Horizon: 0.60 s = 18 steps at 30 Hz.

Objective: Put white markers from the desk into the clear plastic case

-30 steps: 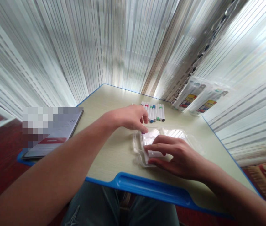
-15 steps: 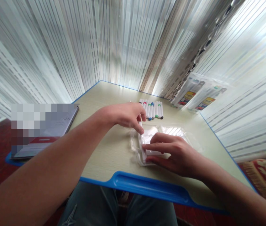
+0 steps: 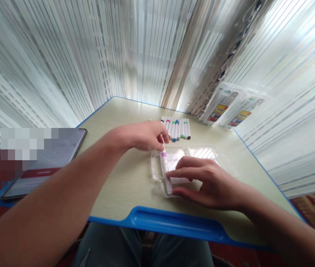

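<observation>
A white marker with a purple band (image 3: pixel 164 155) lies lengthwise along the left side of a clear plastic case (image 3: pixel 155 173) on the table. My left hand (image 3: pixel 147 135) is over the marker's far end, fingers bent and thumb apart from the index finger. Its fingertips are beside that end; whether they touch it is unclear. My right hand (image 3: pixel 207 181) is above the case, fingers apart, the index fingertip against the marker and the thumb near its close end. Part of the case is hidden under this hand. Several white markers (image 3: pixel 178 129) with coloured ends lie in a row beyond the case.
At the table's left edge lies a phone (image 3: pixel 68 148), its screen lit. Two clear packages (image 3: pixel 215 109) with yellow and red labels stand at the far right edge. The tabletop (image 3: pixel 124 185) has a blue rim with a moulded trough (image 3: pixel 174 218) in front. Striped sheer curtains hang behind.
My left thumb has drawn back toward its fingers, uncovering the marker's purple band. My right hand stays at the marker. The whole view has shifted slightly.
</observation>
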Each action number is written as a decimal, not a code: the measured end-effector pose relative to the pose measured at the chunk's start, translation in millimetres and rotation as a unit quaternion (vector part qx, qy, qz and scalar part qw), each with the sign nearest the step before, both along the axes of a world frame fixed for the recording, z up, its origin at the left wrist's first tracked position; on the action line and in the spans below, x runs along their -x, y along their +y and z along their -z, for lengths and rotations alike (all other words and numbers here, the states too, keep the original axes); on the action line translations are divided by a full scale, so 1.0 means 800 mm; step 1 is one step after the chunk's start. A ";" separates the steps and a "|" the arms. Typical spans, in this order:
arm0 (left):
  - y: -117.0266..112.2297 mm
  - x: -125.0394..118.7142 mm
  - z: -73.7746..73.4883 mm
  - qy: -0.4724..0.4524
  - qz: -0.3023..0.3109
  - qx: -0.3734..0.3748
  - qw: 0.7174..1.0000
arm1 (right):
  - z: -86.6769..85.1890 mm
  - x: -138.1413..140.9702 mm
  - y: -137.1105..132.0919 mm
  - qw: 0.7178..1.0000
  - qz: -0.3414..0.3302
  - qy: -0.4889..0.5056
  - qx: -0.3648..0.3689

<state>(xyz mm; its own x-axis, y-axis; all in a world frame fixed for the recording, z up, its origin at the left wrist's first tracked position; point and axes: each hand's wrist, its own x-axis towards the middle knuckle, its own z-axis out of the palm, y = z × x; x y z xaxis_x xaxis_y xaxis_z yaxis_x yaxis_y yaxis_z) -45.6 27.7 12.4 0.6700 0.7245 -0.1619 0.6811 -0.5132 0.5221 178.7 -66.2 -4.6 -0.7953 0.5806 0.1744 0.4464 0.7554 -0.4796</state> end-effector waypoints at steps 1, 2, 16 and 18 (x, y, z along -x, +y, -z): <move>0.000 0.000 0.001 -0.002 -0.003 -0.002 1.000 | -0.001 0.000 0.000 1.000 -0.002 -0.004 0.003; 0.001 -0.001 0.002 -0.004 -0.005 -0.005 1.000 | -0.001 -0.001 -0.001 1.000 -0.003 -0.007 0.005; 0.000 -0.004 0.005 -0.047 -0.070 -0.035 0.996 | -0.001 -0.005 0.001 0.999 -0.011 -0.030 0.006; 0.000 -0.004 0.004 -0.052 -0.084 -0.049 0.994 | -0.001 -0.005 0.000 1.000 -0.010 -0.029 0.003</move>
